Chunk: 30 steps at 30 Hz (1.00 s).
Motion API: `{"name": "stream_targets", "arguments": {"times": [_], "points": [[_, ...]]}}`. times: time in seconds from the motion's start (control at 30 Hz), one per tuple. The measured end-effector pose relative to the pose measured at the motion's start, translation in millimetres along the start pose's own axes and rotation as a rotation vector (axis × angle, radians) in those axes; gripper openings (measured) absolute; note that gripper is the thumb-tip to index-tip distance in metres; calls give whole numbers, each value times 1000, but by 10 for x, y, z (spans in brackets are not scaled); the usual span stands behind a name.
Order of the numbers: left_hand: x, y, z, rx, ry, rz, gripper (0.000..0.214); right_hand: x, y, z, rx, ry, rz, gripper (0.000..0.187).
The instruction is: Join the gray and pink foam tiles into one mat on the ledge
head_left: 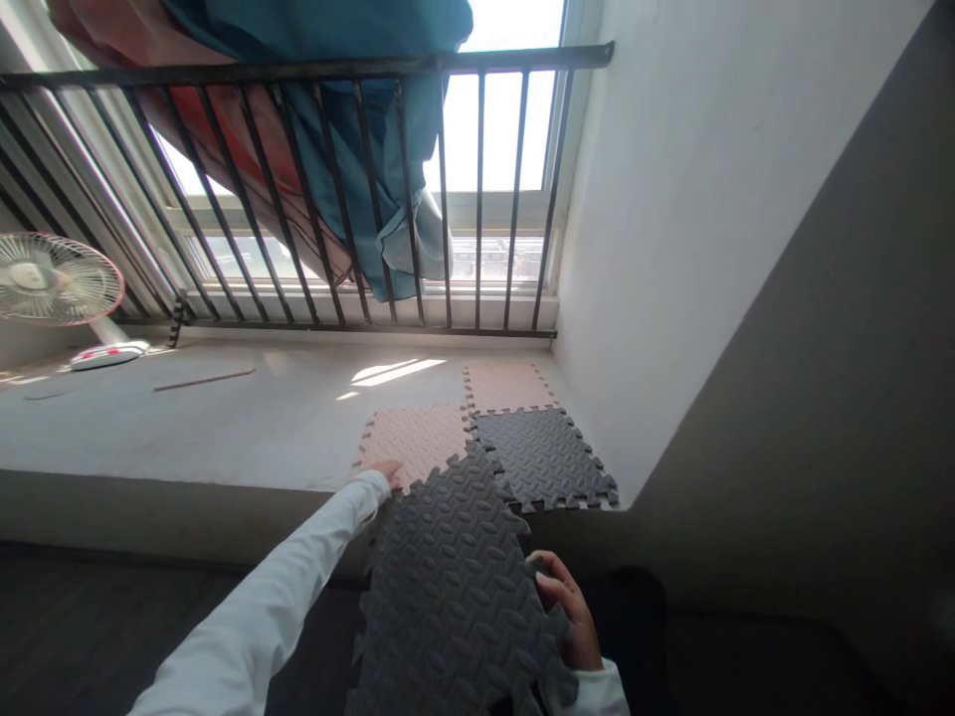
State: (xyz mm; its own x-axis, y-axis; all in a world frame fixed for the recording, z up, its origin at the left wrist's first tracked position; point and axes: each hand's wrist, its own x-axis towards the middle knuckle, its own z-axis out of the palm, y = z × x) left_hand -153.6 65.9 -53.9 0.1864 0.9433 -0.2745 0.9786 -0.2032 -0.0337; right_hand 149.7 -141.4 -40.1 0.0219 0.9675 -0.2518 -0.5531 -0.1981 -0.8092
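Observation:
A dark grey foam floor tile point(448, 597) with a raised tread pattern and interlocking teeth hangs in the air at the bottom middle. My right hand point(567, 612) is shut on its right edge. My left hand point(380, 475), in a white sleeve, lies flat at the near edge of a pink foam tile point(414, 443), right beside the held tile's upper left side. Farther in, a second pink tile point(507, 386) and a second dark grey tile point(541, 457) lie on the concrete ledge point(224, 428), joined to the first pink tile.
A black metal railing point(298, 70) runs across the window behind the ledge, with teal and red cloth point(350, 129) hanging behind it. A white fan point(52, 283) stands at far left, a thin wooden strip point(205, 379) lies on the ledge, and a white wall point(671, 249) bounds the right.

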Motion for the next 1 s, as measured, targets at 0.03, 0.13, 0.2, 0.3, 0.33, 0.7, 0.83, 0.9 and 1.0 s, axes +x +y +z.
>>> {"name": "stream_targets", "arguments": {"times": [0.03, 0.13, 0.2, 0.3, 0.33, 0.7, 0.83, 0.9, 1.0], "points": [[-31, -78, -77, -7, 30, -20, 44, 29, -11, 1, 16, -2, -6, 24], [-155, -375, -368, -71, 227, -76, 47, 175, -62, 40, 57, -29, -44, 23], [-277, -559, -578, -149, 437, -80, 47, 347, -120, 131, 58, -51, -93, 23], [-503, -679, -846, -234, 710, -19, 47, 737, -243, 378, 28, -60, -168, 24], [-574, -667, -906, -247, 768, 9, 46, 890, -287, 468, 18, -58, -175, 25], [-585, 294, -32, -68, 57, 61, 63, 1399, 114, 15, -206, 492, -63, 22], [-613, 637, 199, 25, -67, 55, 65, 1334, 205, -188, -258, 551, -93, 24], [-593, 772, 192, 34, -42, 79, 61, 1340, 198, -227, -278, 569, -79, 21], [-466, 968, 122, 11, 11, 169, 56, 1353, 213, -249, -292, 574, -49, 16]]}}
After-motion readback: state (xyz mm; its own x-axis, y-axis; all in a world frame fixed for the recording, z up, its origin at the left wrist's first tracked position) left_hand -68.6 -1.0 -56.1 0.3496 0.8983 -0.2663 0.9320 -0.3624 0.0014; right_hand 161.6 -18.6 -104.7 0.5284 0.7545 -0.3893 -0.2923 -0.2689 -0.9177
